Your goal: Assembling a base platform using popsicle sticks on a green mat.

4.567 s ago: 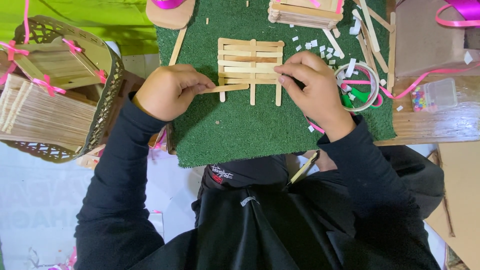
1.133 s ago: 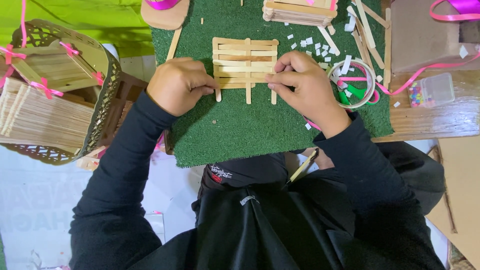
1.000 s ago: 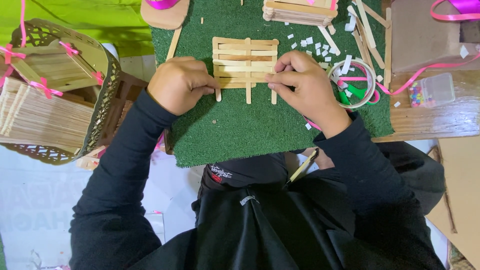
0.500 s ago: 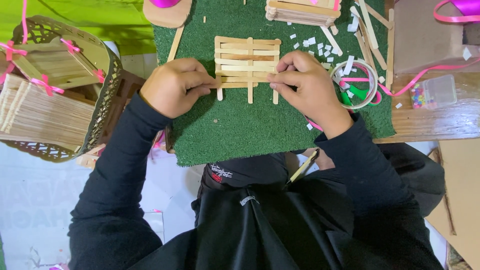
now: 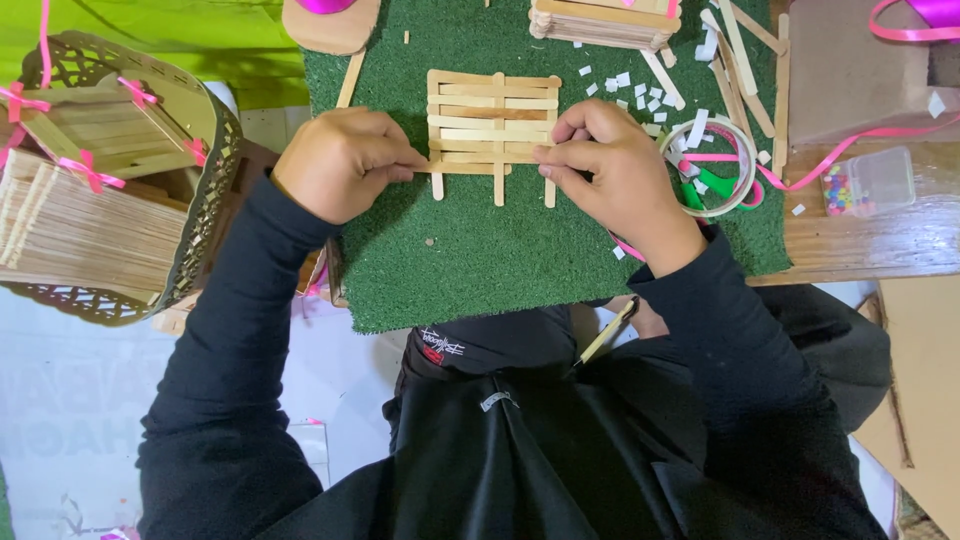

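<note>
On the green artificial-grass mat (image 5: 480, 250), the left hand (image 5: 340, 165) and right hand (image 5: 610, 170) each pinch closed on one end of the lowest slat of a pale wooden craft-stick panel (image 5: 492, 120). Beyond lies a stacked craft-stick piece (image 5: 605, 22).

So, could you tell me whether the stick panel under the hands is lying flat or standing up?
Flat. The stick panel lies face-up on the green mat, left hand and right hand pressing its near edge.
</note>
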